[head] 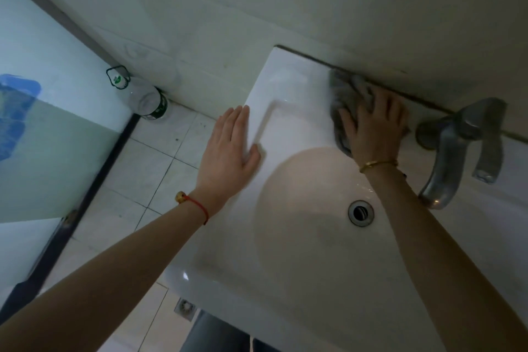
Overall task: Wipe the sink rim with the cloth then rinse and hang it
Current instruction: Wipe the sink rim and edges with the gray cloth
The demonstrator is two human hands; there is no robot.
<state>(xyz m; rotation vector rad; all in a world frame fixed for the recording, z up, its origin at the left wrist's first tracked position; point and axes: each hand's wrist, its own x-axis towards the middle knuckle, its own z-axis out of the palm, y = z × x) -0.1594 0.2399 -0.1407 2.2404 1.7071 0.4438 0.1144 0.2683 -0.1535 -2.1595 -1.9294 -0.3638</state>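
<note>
The fingers (384, 107) of the right hand (374, 128) are lying spread and nearly flat, pressing a crumpled grey cloth (345, 100) onto the back rim of the white sink (285, 88), not curling around it. The cloth is bunching up against the dark seam where the sink is meeting the wall (343, 8), just left of the metal faucet (457, 148), whose base is sitting right beside the hand. A gold bangle (378, 164) is circling that wrist. The left hand (231, 148) is resting open and empty, fingers straight, on the sink's left rim, a red string bracelet (197, 203) on its wrist. The basin is holding only its round drain (361, 213). Left of the sink, a clear plastic bottle (143, 97) is standing on the tiled floor (148, 174) beside a frosted glass partition (43, 123).
</note>
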